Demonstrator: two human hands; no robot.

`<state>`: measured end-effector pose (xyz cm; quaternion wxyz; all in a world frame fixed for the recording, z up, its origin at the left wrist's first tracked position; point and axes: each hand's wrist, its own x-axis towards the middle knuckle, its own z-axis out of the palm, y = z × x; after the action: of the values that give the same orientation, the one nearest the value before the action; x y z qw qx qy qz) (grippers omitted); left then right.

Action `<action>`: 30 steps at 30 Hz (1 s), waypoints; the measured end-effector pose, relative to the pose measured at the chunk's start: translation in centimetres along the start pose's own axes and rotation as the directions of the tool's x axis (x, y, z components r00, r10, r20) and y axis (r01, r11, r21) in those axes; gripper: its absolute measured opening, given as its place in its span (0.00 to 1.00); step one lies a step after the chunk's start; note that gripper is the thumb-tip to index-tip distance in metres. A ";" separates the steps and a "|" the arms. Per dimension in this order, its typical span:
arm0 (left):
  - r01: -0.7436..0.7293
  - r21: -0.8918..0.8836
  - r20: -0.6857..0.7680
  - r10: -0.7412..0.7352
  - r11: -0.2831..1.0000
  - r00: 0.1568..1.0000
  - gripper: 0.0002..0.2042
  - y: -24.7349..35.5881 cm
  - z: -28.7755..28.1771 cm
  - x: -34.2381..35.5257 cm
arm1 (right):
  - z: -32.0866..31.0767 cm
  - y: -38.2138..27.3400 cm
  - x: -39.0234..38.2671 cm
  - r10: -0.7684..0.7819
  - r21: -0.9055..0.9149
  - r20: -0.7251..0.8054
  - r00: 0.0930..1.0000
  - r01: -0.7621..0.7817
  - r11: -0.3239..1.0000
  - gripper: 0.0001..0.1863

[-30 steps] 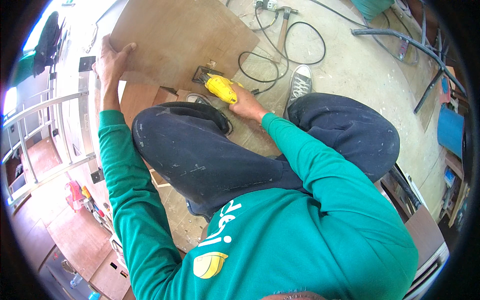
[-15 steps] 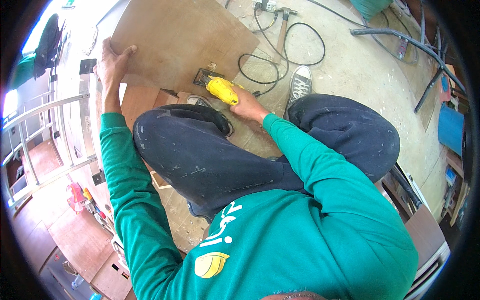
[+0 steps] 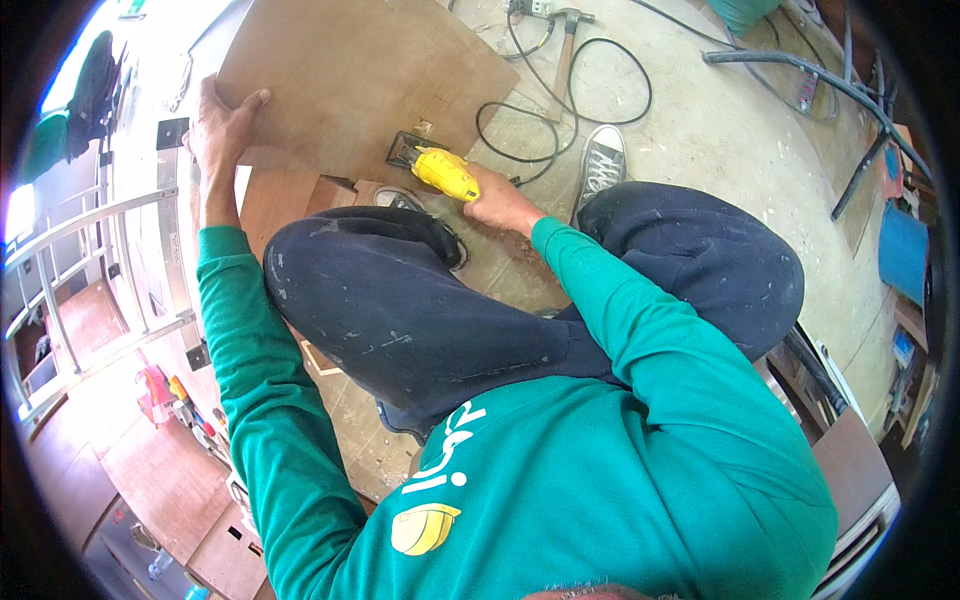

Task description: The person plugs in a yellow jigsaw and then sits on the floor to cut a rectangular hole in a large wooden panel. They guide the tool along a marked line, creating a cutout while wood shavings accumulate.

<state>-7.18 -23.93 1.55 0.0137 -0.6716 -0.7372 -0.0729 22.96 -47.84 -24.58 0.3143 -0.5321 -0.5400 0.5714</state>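
My left hand (image 3: 222,128) grips the left edge of a flat brown wooden board (image 3: 350,80), thumb on its face and fingers over the edge. My right hand (image 3: 500,200) is wrapped round the rear of a yellow corded power tool (image 3: 447,174). The tool's black base plate (image 3: 405,149) rests against the board near its lower edge. Its cutting end is hidden, so I cannot tell its exact kind. A small pale patch (image 3: 424,128) shows on the board just beyond the base plate. My knees are bent on either side of the tool.
A black cord (image 3: 610,128) loops over the floor beside a hammer (image 3: 566,60) and a socket block (image 3: 540,8). My sneaker (image 3: 602,165) stands near the cord. An aluminium ladder (image 3: 100,215) is at the left, and dark metal legs (image 3: 780,62) lie at the right.
The yellow tool's body and my right hand have shifted very slightly; its base stays at about the same place on the board. My left hand keeps its grip.
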 end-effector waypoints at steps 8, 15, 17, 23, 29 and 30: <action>-0.133 -0.208 0.165 0.169 0.969 0.972 0.37 -0.3 0.7 4.4 | -5.4 -4.7 -5.4 0.205 -0.038 -0.007 0.979 -0.206 0.978 0.29; -0.317 -0.376 0.088 0.373 0.871 0.923 0.36 2.4 2.5 11.0 | -10.5 -6.1 -11.6 0.250 0.284 -0.308 0.918 -0.162 0.945 0.25; -0.388 -0.449 0.036 0.450 0.805 0.892 0.39 6.5 0.9 9.6 | -12.0 -9.6 -13.3 0.322 0.455 -0.354 0.878 -0.140 0.880 0.22; -0.374 -0.346 -0.017 0.393 0.860 0.920 0.44 7.4 -0.1 8.9 | -13.3 -12.2 -11.5 0.222 0.450 -0.542 0.811 0.058 0.891 0.19; -0.221 -0.616 -0.188 0.131 0.756 0.973 0.33 2.4 -8.7 -1.0 | -14.1 -12.6 -11.1 0.258 0.607 -0.556 0.790 0.174 0.775 0.22; -0.243 -0.672 -0.244 0.100 0.699 0.965 0.30 1.4 -9.9 -2.9 | -14.1 -12.6 -11.0 0.250 0.608 -0.552 0.796 0.178 0.774 0.24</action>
<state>-6.29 -27.88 11.12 -0.1636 -0.6831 -0.5842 -0.4066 36.25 -51.40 -7.50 0.6178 -0.5592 -0.1758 0.5241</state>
